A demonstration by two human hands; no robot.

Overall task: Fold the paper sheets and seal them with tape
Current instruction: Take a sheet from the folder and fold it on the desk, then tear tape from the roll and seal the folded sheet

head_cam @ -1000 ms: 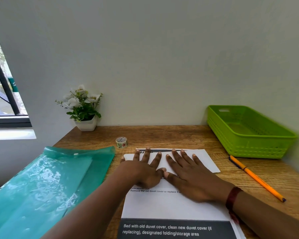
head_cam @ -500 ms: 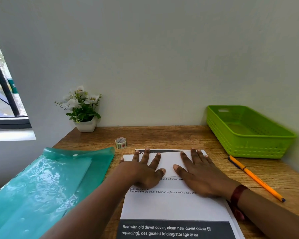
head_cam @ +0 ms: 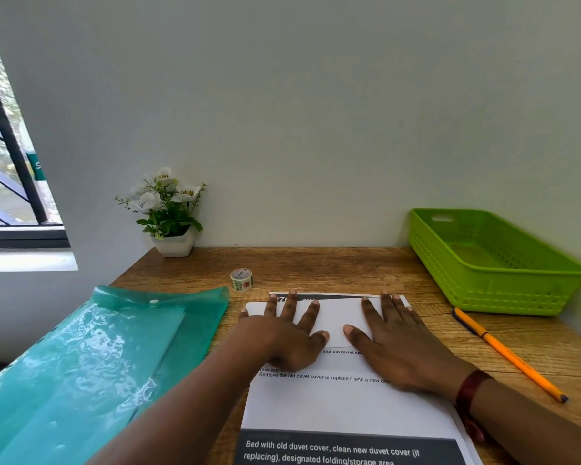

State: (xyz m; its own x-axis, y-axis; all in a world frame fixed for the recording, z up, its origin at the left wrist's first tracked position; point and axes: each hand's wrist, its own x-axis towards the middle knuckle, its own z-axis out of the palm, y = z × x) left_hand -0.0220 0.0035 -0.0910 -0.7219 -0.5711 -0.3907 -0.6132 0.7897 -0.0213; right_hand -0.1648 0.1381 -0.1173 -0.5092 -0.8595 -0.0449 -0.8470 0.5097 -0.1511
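Note:
A white printed paper sheet (head_cam: 342, 404) lies on the wooden desk (head_cam: 332, 266) in front of me, with its far end folded over into a white flap (head_cam: 337, 313). My left hand (head_cam: 289, 333) lies flat on the left part of the flap, fingers spread and straight. On the flap's right part my right hand (head_cam: 393, 340) presses flat too, fingers straight. A small roll of patterned tape (head_cam: 241, 279) stands on the desk just beyond the sheet, to the left.
A teal plastic folder (head_cam: 91, 360) covers the desk's left side, overhanging its edge. A green plastic basket (head_cam: 490, 260) sits at the back right. An orange pen (head_cam: 510, 354) lies right of the sheet. A white pot of flowers (head_cam: 171, 213) stands by the wall.
My right hand has slid to the right along the folded flap, away from my left hand. My left hand has stayed in place.

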